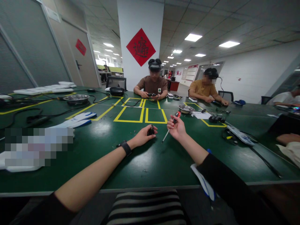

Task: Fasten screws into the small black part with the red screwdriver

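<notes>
My left hand (144, 136), with a black watch on its wrist, is wrapped round a small black object (152, 130) just above the green table (131, 175). To its right, my right hand (177, 127) grips a screwdriver (166, 136) with a red and black handle. The metal shaft slants down and to the left, its tip near the tabletop and apart from the black object. Small screws (133, 132) lie to the left of my left hand.
Two people (152, 82) (203, 87) sit across the table. Metal bowls (186, 109) (76, 99), cables and yellow tape outlines (128, 121) are on it. Blue-white gloves (79, 120) lie left; another glove (203, 181) hangs at the front edge. White power strips (44, 90) lie far left.
</notes>
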`<state>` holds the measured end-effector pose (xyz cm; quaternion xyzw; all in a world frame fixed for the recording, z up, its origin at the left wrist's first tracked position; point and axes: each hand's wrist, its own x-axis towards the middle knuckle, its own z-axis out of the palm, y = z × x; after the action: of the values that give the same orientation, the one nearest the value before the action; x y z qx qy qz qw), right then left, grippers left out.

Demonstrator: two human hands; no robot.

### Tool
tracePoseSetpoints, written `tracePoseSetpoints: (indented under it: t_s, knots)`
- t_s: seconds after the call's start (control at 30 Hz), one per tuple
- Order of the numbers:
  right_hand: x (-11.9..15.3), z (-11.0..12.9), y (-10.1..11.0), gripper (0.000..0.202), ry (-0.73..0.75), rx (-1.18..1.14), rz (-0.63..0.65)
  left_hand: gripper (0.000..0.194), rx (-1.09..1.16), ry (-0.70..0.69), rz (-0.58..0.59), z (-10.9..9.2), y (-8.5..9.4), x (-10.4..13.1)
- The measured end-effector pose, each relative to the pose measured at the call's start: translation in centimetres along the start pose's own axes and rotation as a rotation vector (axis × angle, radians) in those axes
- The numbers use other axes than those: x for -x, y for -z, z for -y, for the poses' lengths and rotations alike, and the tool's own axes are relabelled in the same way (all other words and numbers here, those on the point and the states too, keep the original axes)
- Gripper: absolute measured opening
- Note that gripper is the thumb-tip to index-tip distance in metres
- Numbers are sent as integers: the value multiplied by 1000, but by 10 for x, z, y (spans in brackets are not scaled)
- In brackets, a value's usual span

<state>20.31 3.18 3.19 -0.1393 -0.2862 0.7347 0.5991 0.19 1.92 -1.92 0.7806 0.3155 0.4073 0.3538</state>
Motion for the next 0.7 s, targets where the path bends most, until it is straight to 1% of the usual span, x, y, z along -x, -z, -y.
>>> tracePoseSetpoints:
  t_s: [0.1, 0.17, 0.23, 0.3, 0.43, 0.53, 0.63, 0.7]
  knots:
    - [-10, 10, -5, 5, 50, -51, -19, 34, 3, 12, 7, -2, 1, 1]
    - [-20, 17, -9, 5, 52, -5, -15, 34, 8, 19, 8, -3, 1, 1]
    - [-30, 23, -9, 6, 31, 105, -31, 35, 15, 20, 5, -2, 1, 1]
    - [-38, 25, -3, 5, 56, 159, -97, 36, 22, 18, 5, -2, 1, 2]
    - [-46, 20, 12, 12, 120, 125, -163, 36, 51, 18, 8, -4, 1, 3]
    - [-46, 18, 9, 13, 128, 109, -142, 35, 89, 29, 30, -5, 2, 2]
    - [-43, 19, -4, 7, 140, 99, -86, 31, 136, 37, 53, -4, 2, 1]
    - [-39, 18, -14, 12, 150, 91, -45, 27, 163, 43, 69, -1, 2, 0]
